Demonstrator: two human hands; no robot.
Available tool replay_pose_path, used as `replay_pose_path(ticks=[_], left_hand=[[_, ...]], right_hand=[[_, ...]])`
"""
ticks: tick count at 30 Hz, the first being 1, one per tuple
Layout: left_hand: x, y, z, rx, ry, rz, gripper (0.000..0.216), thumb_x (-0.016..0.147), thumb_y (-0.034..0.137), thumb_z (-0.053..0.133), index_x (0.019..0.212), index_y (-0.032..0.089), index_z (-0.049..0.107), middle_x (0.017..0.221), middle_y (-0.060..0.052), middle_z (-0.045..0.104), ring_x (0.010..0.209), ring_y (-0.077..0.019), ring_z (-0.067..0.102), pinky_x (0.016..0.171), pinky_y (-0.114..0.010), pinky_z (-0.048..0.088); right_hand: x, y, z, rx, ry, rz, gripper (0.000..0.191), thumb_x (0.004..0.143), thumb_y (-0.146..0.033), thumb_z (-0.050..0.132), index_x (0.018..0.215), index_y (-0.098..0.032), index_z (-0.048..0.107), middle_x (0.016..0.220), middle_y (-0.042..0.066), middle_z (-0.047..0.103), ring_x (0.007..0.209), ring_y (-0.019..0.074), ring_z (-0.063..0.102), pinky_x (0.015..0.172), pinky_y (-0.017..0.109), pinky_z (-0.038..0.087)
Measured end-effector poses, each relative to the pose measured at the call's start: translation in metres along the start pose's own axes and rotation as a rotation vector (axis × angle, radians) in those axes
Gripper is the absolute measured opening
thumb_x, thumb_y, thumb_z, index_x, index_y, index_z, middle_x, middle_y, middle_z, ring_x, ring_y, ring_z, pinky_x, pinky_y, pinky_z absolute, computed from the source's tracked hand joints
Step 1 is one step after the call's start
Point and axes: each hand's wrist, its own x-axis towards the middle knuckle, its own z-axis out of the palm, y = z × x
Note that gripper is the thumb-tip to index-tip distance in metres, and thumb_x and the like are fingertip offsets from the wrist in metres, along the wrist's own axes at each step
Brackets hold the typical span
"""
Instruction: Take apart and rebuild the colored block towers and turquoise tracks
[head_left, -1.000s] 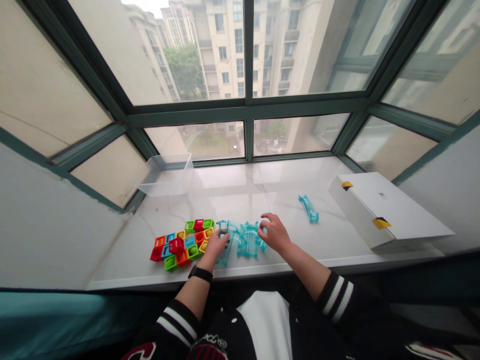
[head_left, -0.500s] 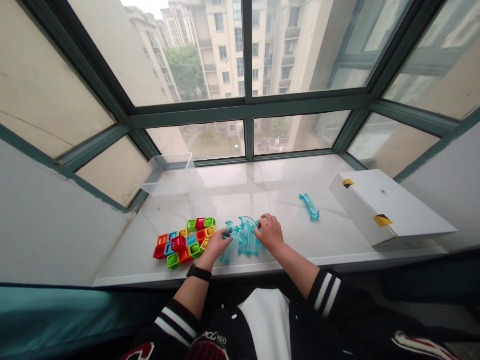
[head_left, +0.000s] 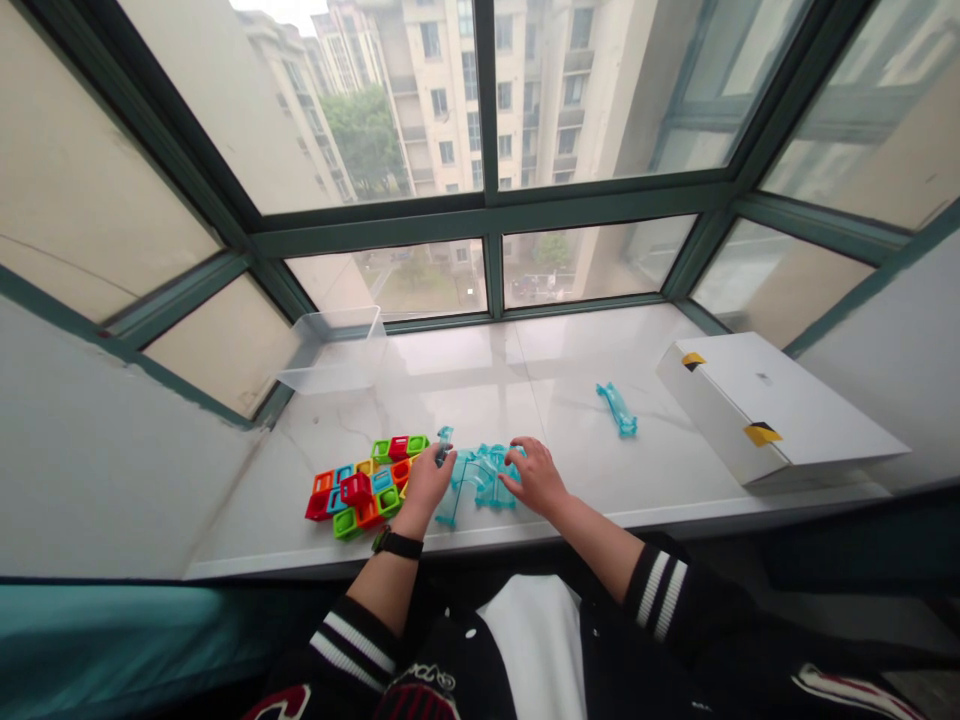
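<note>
Translucent blue toy track pieces (head_left: pixel 493 482) lie in a cluster on the white sill in front of me. My left hand (head_left: pixel 430 482) pinches one blue track piece (head_left: pixel 445 437) at the cluster's left side, and its end sticks up above my fingers. A curved part reaches from there toward the middle of the cluster. My right hand (head_left: pixel 537 474) is at the cluster's right edge, thumb and fingers apart, with nothing visibly gripped. Beside my left hand lie joined square blocks (head_left: pixel 356 489) in red, green, orange, yellow and blue, partly covered by that hand.
A separate blue track piece (head_left: pixel 618 410) lies to the right. The clear plastic bin (head_left: pixel 334 376) stands at the back left. A white box (head_left: pixel 780 405) with yellow-black tape occupies the right end. Window frames (head_left: pixel 491 235) border the sill (head_left: pixel 480 385).
My left hand has risen slightly and tilted its track piece upward. The curved part has swung left and down. My right hand's fingers have come apart.
</note>
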Motion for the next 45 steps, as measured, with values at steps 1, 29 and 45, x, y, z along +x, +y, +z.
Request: replay_pose_path(ticks=[1,29,45], left_hand=[[0.0,0.002,0.002,-0.023,0.006,0.002,0.03,0.098,0.041,0.06,0.113,0.019,0.073,0.108,-0.01,0.076,0.097,-0.024,0.072,0.086,-0.036,0.058],[0.007,0.002,0.07,0.392,-0.017,0.299,0.037,0.104,0.05,0.051,0.125,0.023,0.065,0.125,-0.012,0.071,0.127,-0.0298,0.058,0.127,-0.056,0.022],[-0.005,0.014,0.065,0.48,-0.167,0.333,0.075,0.086,0.044,0.079,0.155,0.032,0.05,0.165,-0.02,0.04,0.152,-0.0467,0.036,0.122,-0.076,0.019]], right_hand=[[-0.003,0.004,-0.001,0.027,0.017,0.008,0.017,0.089,-0.027,0.075,0.104,-0.024,0.068,0.129,0.013,0.061,0.125,0.033,0.055,0.109,0.052,0.046],[-0.001,0.21,-0.078,-0.349,0.017,0.805,0.025,0.09,-0.026,0.065,0.114,-0.018,0.07,0.117,0.018,0.068,0.101,0.0285,0.065,0.085,0.038,0.049],[-0.069,0.087,-0.093,0.557,-0.058,0.476,0.02,0.082,-0.039,0.069,0.094,-0.023,0.066,0.116,0.006,0.077,0.085,0.0194,0.07,0.08,0.034,0.057]])
